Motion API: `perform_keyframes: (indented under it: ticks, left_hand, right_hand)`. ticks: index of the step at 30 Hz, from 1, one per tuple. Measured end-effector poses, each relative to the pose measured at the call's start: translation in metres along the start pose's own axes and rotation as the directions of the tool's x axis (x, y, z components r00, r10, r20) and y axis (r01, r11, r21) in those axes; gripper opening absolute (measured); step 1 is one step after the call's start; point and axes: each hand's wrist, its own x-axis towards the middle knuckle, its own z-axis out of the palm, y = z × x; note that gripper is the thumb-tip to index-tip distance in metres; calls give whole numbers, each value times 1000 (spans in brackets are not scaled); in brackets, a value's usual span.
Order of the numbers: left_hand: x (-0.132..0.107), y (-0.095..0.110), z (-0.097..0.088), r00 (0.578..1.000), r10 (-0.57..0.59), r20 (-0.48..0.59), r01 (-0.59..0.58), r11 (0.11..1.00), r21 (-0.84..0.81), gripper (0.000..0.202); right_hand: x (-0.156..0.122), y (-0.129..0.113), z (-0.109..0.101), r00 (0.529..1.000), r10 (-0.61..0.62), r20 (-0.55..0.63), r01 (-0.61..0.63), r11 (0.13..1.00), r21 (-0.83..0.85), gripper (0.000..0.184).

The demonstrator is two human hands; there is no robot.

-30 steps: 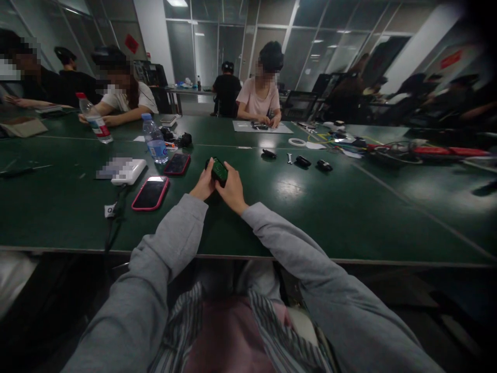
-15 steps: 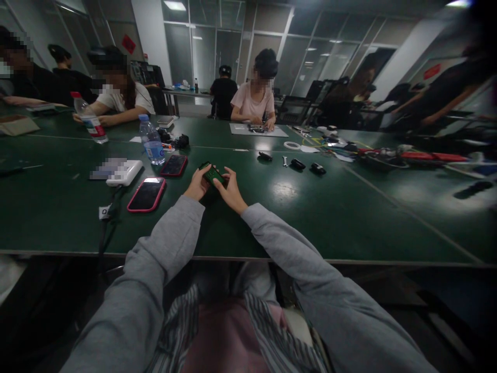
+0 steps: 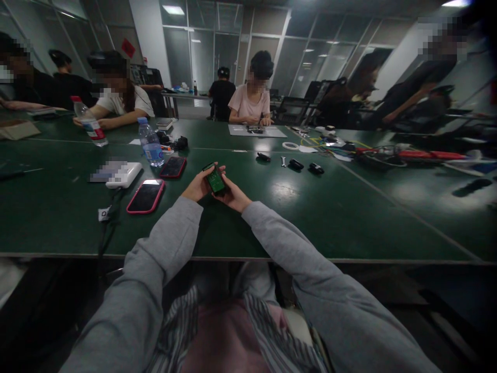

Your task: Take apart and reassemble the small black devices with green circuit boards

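Observation:
A small green circuit board [image 3: 216, 181] with a dark frame or casing around it is held above the table between both hands. My left hand [image 3: 197, 185] grips its left side, thumb along the upper edge. From the right, my right hand [image 3: 234, 195] closes on the board's lower right corner, with fingers partly hidden behind it. The board's green face is turned up towards me. Left of my hands lie a dark phone with a red edge [image 3: 173, 167] and a second phone in a pink-red case [image 3: 146, 197].
A water bottle [image 3: 150, 144] and a red-capped bottle [image 3: 89, 122] stand to the left, near a white box-like device [image 3: 124, 175] with a cable. Small black parts [image 3: 296, 164] and a wrench [image 3: 283, 162] lie right of centre. Wires [image 3: 330, 145] spread farther right. A co-worker [image 3: 251, 101] sits opposite.
The circuit board has turned more upright, showing more of its green face. My right hand's fingers have closed in around its lower right corner. A person at the right has shifted.

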Motion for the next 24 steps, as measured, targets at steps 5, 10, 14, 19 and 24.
perform_keyframes:
  ticks: [5, 10, 14, 19, 24]
  left_hand:
    - [6, -6, 0, 994, -79, -71, 82, 996, 35, 30]
    - [-1, -10, 10, 988, -130, -85, 135, 989, 55, 40]
    - [-6, -10, 15, 987, -149, -60, 152, 987, 48, 43]
    - [-4, -14, 13, 985, -147, -91, 153, 986, 67, 43]
    - [-3, -18, 10, 985, -113, -131, 127, 987, 102, 43]
  right_hand:
    - [5, 3, -6, 991, -103, -81, 97, 993, -71, 51]
    - [5, 8, -9, 965, -229, -132, 188, 945, -266, 56]
    - [4, 12, -9, 920, -376, -114, 310, 873, -377, 55]
    - [6, 14, -13, 903, -427, -39, 364, 810, -460, 51]
    - [13, 18, -19, 889, -458, 6, 372, 715, -591, 52]
